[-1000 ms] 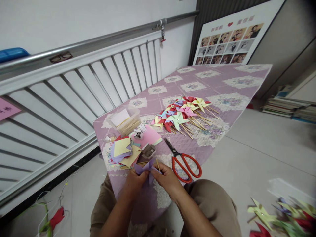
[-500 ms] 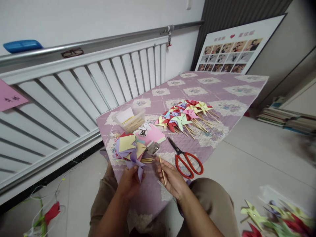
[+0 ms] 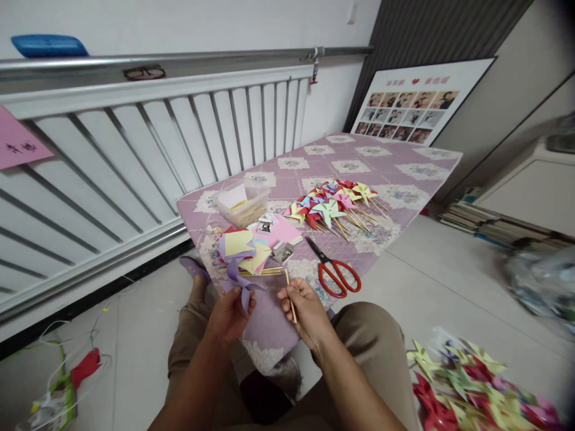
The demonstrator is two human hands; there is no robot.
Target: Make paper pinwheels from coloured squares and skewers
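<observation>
Between the fingers of my left hand (image 3: 232, 312) is a purple paper pinwheel (image 3: 237, 278) with folded blades. My right hand (image 3: 306, 309) pinches a thin wooden stick (image 3: 291, 298), held apart from the pinwheel. Beyond both hands several more wooden sticks (image 3: 265, 271) lie on the tablecloth. Stacks of cut paper squares (image 3: 238, 243) in yellow, purple and red rest behind them, with pink paper (image 3: 284, 231) alongside. A small box of metal pieces (image 3: 283, 251) sits close by. To the right of my right hand lie red-handled scissors (image 3: 338, 276), blades pointing away.
Finished pinwheels (image 3: 331, 208) are heaped mid-table. A clear plastic container (image 3: 242, 206) of sticks stands near the radiator (image 3: 188, 143). More pinwheels (image 3: 476, 383) fill the floor at lower right. Books (image 3: 503, 227) are stacked by the cabinet. A photo board (image 3: 399, 102) leans at the back.
The view has shifted slightly. Both hands keep their hold; the stick in my right hand stands a bit more upright, and the pinwheel has turned slightly in my left.
</observation>
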